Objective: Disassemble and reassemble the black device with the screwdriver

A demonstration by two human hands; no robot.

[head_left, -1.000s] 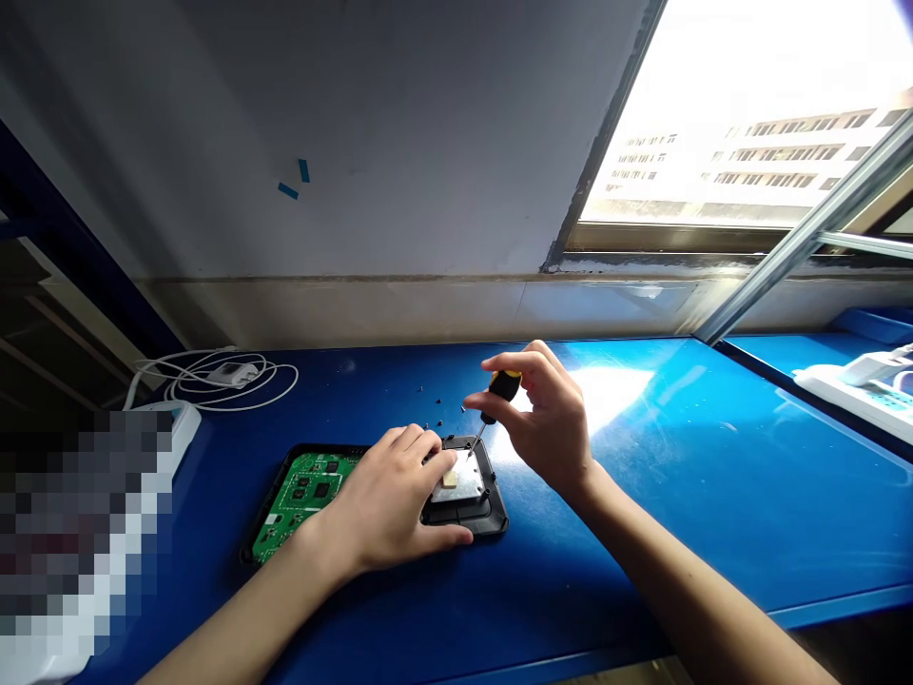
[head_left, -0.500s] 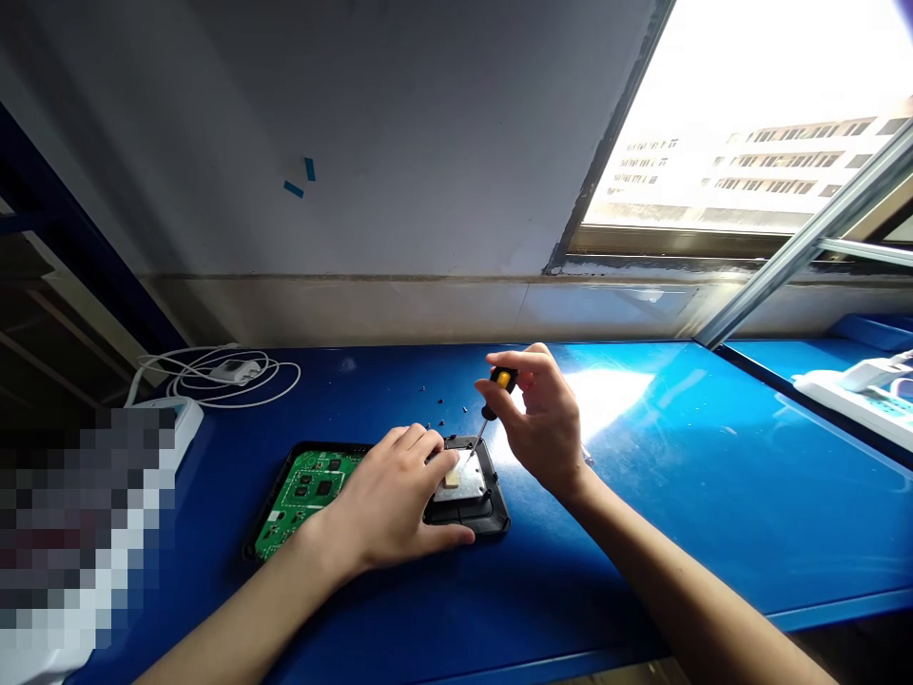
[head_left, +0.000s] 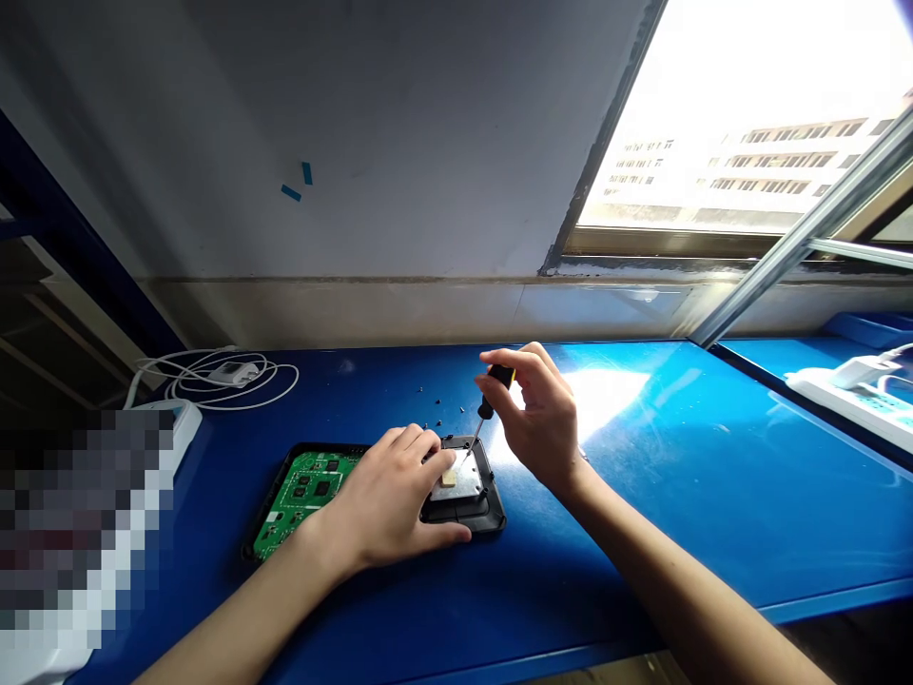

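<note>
My right hand (head_left: pixel 536 414) grips a small black-and-yellow screwdriver (head_left: pixel 486 409) by its handle between thumb and fingers. The slim shaft slants down, its tip at the upper part of a silvery metal plate (head_left: pixel 465 483). That plate lies in a black plastic housing (head_left: pixel 494 516), with a small beige pad (head_left: pixel 449 479) on it. Across the housing lies my left hand (head_left: pixel 396 495), thumb along the near edge and curled fingers at the far side, holding it down. Left of this hand a green circuit board (head_left: pixel 310 490) shows in a black shell, partly covered by the hand and forearm.
Several tiny dark screws (head_left: pixel 438 402) lie on the blue table (head_left: pixel 642 533) beyond the housing. A white cable with a charger (head_left: pixel 234 373) is coiled at the back left. White power strips (head_left: pixel 178 423) stand at both sides. A metal strut (head_left: pixel 756 252) rises at right.
The screwdriver handle has turned in my right hand, so less of its yellow part shows. My left hand stays on the housing. The whole view has shifted slightly.
</note>
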